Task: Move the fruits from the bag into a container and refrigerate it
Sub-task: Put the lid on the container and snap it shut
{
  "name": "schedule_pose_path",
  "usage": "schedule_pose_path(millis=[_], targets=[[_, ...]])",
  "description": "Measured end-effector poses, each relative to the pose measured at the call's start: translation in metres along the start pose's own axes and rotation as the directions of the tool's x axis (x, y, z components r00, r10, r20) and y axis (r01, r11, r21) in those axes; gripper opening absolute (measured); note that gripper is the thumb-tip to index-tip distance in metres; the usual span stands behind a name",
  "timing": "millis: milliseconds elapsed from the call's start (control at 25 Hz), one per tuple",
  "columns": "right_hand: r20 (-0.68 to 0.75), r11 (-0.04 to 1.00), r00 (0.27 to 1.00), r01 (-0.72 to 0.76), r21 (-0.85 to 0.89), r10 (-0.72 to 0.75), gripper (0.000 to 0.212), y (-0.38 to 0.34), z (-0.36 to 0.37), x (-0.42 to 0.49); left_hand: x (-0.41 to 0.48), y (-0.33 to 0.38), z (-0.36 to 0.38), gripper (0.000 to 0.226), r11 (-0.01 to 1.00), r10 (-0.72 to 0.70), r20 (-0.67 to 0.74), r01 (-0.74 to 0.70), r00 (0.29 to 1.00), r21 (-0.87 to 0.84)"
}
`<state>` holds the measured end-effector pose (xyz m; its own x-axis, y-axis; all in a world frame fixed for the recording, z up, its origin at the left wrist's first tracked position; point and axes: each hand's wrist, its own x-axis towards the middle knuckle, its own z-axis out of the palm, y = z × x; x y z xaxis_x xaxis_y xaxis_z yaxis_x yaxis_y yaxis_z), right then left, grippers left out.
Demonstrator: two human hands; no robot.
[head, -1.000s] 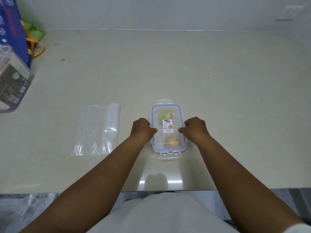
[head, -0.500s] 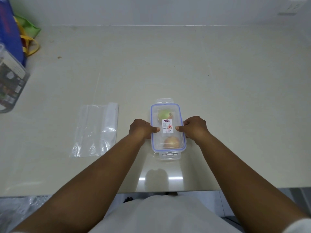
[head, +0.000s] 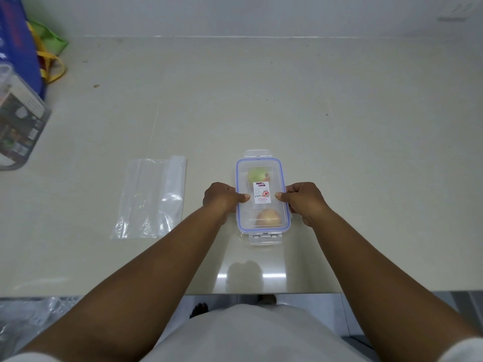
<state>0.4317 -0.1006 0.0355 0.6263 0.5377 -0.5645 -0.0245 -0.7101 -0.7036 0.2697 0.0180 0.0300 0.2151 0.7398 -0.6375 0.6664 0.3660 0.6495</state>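
Note:
A clear rectangular container (head: 262,163) with a blue-rimmed lid and a white label sits on the beige counter. Through the lid I see a green fruit (head: 257,175) at the far end and a reddish-yellow fruit (head: 267,218) at the near end. My left hand (head: 222,197) grips the container's left side with the thumb on the lid. My right hand (head: 304,198) grips the right side the same way. The end latches at both short sides stick out flat. An empty clear plastic bag (head: 150,198) lies flat to the left of the container.
A blue bag with yellow handles (head: 23,48) and a clear boxed package (head: 18,121) stand at the far left. The counter's front edge (head: 104,295) is close to my body. Crumpled plastic (head: 26,317) lies below the counter at lower left.
Both thumbs have slid a little further onto the lid. The container and bag stay where they were; the view has shifted only slightly.

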Motion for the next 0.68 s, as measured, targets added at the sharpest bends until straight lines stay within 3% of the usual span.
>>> schedule_pose_path(millis=[160, 360, 520, 680], targets=[[-0.041, 0.997, 0.999, 0.018, -0.079, -0.022, 0.026, -0.002, 0.0, 0.002, 0.0, -0.001, 0.0, 0.033, 1.0, 0.02, -0.003, -0.02, 1.0, 0.015], [-0.154, 0.927, 0.982, 0.043, -0.372, -0.107, 0.035, -0.008, 0.006, -0.007, -0.007, -0.006, 0.0, 0.03, 0.995, 0.077, -0.046, -0.074, 0.996, 0.073], [-0.053, 0.891, 0.992, 0.079, -0.447, -0.115, 0.054, -0.003, 0.0, -0.014, -0.011, -0.007, 0.0, 0.03, 0.981, 0.123, -0.046, -0.114, 0.991, 0.159], [-0.004, 0.879, 1.0, 0.014, -0.476, -0.017, 0.044, -0.01, -0.002, -0.016, -0.013, -0.004, -0.002, 0.036, 0.976, 0.108, -0.036, -0.099, 0.993, 0.196]])
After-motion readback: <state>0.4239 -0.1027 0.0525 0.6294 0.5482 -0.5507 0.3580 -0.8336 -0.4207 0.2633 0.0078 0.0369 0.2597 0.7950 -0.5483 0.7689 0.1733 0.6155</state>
